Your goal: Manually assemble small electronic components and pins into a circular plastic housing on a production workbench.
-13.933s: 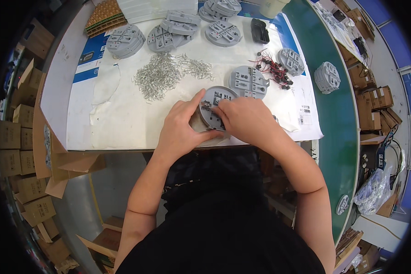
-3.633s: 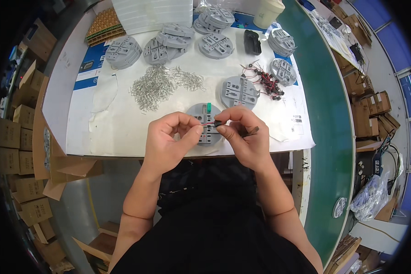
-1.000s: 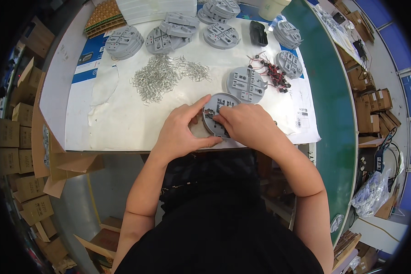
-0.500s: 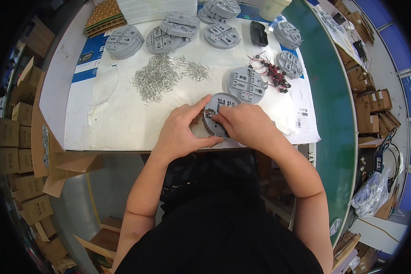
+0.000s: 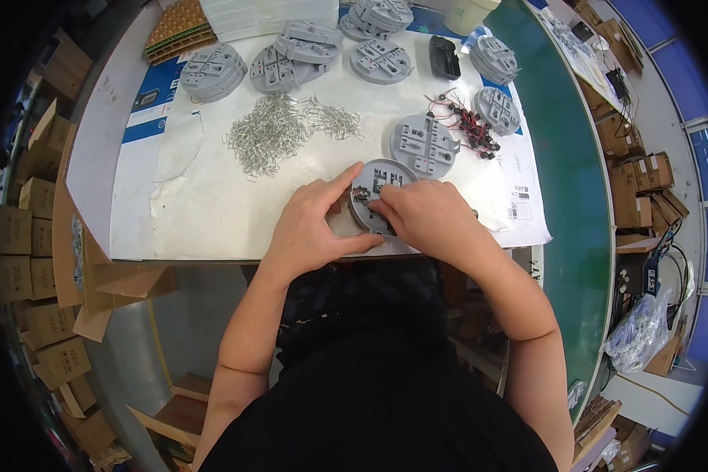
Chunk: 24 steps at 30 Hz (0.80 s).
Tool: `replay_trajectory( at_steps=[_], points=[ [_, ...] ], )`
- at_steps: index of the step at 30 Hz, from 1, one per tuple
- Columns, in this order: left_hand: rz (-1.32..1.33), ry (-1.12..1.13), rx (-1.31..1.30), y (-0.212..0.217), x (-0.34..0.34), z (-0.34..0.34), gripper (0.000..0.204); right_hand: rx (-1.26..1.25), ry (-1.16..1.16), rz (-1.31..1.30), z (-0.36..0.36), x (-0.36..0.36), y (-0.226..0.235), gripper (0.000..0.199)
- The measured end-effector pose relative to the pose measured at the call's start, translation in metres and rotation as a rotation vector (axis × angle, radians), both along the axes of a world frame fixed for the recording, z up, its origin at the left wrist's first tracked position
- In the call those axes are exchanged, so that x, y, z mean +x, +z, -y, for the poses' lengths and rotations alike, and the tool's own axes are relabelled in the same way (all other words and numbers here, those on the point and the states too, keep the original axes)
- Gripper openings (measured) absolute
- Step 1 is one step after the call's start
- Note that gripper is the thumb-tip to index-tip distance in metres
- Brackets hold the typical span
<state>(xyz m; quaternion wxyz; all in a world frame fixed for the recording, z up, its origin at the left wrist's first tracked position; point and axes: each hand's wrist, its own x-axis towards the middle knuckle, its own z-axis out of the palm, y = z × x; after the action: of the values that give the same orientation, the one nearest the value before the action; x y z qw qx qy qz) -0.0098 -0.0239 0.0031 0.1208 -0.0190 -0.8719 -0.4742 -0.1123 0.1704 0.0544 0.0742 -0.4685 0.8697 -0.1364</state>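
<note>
A round grey plastic housing (image 5: 385, 169), its slotted inner side facing up, rests at the table's front edge. My left hand (image 5: 311, 224) grips its left rim, thumb at the near edge and index finger at the far left. Over the housing's right part, my right hand (image 5: 425, 212) is closed, its thumb and fingertips pressed together inside; whatever they pinch is hidden. Just beyond lies another grey disc (image 5: 425, 145) with a cross-shaped channel. A heap of small bent metal pieces (image 5: 267, 134) lies to the left, and small black parts with red and black wires (image 5: 476, 134) lie to the right.
Stacks of grey discs (image 5: 212, 72) line the back of the table, beside a black plastic tray (image 5: 444, 57) and a pale bucket (image 5: 472, 14). Egg-carton-like trays (image 5: 181, 30) stand back left. Cardboard boxes (image 5: 55, 358) fill the left side.
My right hand's fingertips have shifted slightly within the housing. My left hand keeps its grip on the rim, and the surrounding things stay put.
</note>
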Motion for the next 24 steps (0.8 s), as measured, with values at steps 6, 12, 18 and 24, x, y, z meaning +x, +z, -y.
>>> replay_trajectory(
  at_steps=[6, 12, 18, 24],
  points=[
    [0.004, 0.0, -0.005, 0.001, 0.001, -0.001, 0.102, -0.012, -0.036, 0.002, -0.001, 0.0, -0.003, 0.029],
    [0.009, -0.001, -0.01, 0.001, 0.001, -0.001, 0.101, -0.012, -0.02, 0.012, 0.0, 0.002, -0.003, 0.029],
    [0.011, -0.001, -0.002, -0.002, 0.001, -0.001, 0.101, -0.063, 0.003, -0.058, 0.002, 0.003, -0.011, 0.033],
    [-0.031, 0.0, -0.018, -0.004, 0.001, -0.003, 0.1, 0.015, 0.043, -0.053, 0.008, 0.005, -0.004, 0.028]
  ],
)
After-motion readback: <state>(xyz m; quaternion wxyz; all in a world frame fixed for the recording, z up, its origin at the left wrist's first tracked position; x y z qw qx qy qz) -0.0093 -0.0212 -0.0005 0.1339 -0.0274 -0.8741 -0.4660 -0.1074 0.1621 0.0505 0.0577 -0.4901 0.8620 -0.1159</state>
